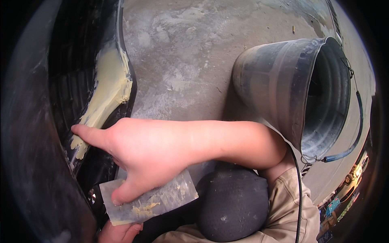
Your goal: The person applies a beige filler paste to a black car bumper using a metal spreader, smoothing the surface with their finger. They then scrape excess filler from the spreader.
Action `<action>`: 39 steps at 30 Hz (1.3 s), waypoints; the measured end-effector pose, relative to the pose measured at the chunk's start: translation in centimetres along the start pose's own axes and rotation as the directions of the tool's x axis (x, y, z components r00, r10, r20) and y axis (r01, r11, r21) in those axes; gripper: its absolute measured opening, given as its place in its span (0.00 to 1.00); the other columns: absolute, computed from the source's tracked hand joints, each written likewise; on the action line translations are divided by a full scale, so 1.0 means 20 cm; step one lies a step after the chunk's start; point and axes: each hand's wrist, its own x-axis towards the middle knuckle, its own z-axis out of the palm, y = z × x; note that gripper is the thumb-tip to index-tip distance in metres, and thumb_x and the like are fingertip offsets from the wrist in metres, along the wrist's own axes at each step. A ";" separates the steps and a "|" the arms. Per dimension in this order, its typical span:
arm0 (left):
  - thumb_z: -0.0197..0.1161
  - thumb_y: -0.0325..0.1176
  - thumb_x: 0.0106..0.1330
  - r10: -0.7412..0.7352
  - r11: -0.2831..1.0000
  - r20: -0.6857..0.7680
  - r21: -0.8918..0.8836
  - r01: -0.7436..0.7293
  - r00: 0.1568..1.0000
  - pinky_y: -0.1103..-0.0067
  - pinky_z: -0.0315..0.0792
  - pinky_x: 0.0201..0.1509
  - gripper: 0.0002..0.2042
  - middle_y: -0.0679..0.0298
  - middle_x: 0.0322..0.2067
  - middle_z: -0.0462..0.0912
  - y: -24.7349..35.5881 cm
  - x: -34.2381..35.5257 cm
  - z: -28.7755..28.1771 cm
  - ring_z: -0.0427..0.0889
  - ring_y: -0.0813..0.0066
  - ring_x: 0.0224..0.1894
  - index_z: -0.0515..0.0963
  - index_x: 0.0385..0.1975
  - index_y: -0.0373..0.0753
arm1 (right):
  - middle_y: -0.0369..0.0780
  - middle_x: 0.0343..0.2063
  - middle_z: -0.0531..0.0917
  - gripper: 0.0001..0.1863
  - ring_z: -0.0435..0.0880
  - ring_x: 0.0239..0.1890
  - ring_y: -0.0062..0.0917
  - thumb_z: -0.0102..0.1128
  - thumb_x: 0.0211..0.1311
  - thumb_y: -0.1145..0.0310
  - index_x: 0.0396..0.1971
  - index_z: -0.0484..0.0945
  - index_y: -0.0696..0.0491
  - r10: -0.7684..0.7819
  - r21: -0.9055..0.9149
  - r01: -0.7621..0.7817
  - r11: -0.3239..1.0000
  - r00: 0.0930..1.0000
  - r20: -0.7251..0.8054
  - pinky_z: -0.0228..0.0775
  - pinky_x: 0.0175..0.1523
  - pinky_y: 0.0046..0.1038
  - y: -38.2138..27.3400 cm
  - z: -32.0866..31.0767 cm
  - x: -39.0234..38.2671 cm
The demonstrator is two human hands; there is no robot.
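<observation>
My right hand [139, 150] reaches across from the right, index finger stretched onto a strip of cream filler [106, 85] along a black curved panel [26, 113]. Its thumb is apart from the index, over a smudged rectangular spreader plate [170, 198] with cream residue; whether it touches the plate I cannot tell, and its other fingers are mostly hidden. At the lower edge my left hand [121, 231] has curled fingers on the plate.
A dented metal bucket [271, 81] lies on its side at the right on the stained concrete floor [174, 60]. A rounded dark shape, apparently my knee [233, 202], is below my arm. A thin black cable [298, 190] hangs beside it. Small colourful objects [332, 206] sit far right.
</observation>
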 end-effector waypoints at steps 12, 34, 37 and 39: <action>0.54 0.32 0.75 -0.142 0.982 -0.011 -0.129 0.139 0.990 0.73 0.73 0.31 0.10 0.57 0.26 0.80 -0.02 -0.01 0.01 0.80 0.64 0.25 0.80 0.37 0.34 | 0.57 0.35 0.86 0.56 0.88 0.40 0.45 0.76 0.46 0.61 0.71 0.54 0.72 -0.020 -0.014 0.018 1.000 0.991 -0.129 0.81 0.47 0.35 0.01 -0.05 -0.05; 0.55 0.32 0.70 -0.145 0.978 0.026 -0.147 0.147 0.989 0.76 0.76 0.31 0.11 0.59 0.25 0.81 0.02 -0.01 0.01 0.82 0.69 0.24 0.80 0.31 0.31 | 0.47 0.21 0.82 0.59 0.84 0.25 0.36 0.76 0.51 0.61 0.77 0.47 0.59 0.038 -0.223 -0.101 0.970 0.962 -0.270 0.77 0.35 0.33 0.17 -0.10 -0.15; 0.56 0.32 0.69 -0.131 0.980 0.020 -0.151 0.132 0.991 0.76 0.76 0.31 0.11 0.59 0.25 0.81 0.02 -0.01 -0.01 0.83 0.69 0.24 0.80 0.31 0.31 | 0.41 0.16 0.79 0.62 0.79 0.17 0.30 0.77 0.54 0.62 0.80 0.40 0.51 0.144 -0.317 -0.260 0.912 0.927 -0.347 0.73 0.31 0.30 0.26 -0.13 -0.15; 0.56 0.31 0.70 -0.106 0.986 0.028 -0.128 0.108 0.994 0.74 0.75 0.31 0.10 0.58 0.25 0.80 0.02 0.00 -0.01 0.82 0.66 0.24 0.80 0.33 0.32 | 0.51 0.23 0.83 0.60 0.85 0.29 0.48 0.75 0.54 0.60 0.79 0.41 0.54 0.165 -0.333 -0.266 0.905 0.939 -0.301 0.79 0.41 0.41 0.31 -0.14 -0.16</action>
